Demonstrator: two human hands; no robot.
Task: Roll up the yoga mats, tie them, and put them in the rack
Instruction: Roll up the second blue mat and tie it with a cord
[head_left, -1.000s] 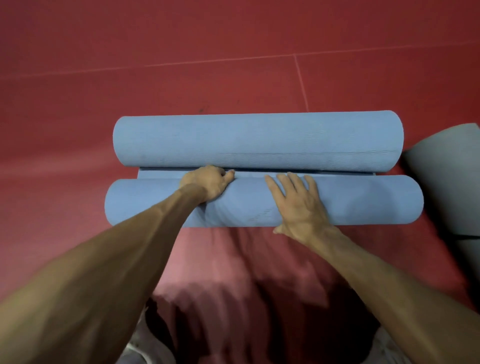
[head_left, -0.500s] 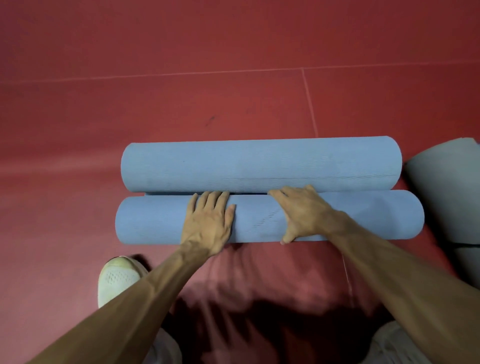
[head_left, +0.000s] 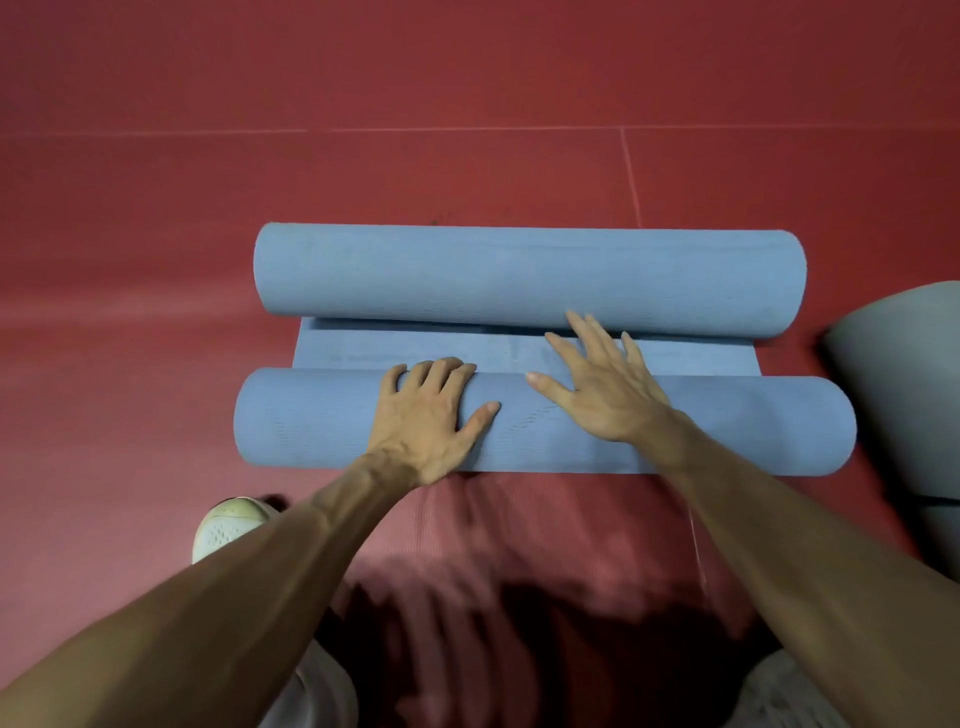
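Left hand (head_left: 426, 415): fingers curled over top of near roll (head_left: 727, 426), palm down. Right hand (head_left: 608, 395): fingers splayed flat, tips reaching flat strip (head_left: 363, 349) before far roll (head_left: 519, 275). Mat on red floor (head_left: 156, 182).

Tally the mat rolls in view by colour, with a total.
Blue rolls: 2, far and near, joined by a flat blue strip.
Grey rolls: 1, at the right edge.
Total: 3.
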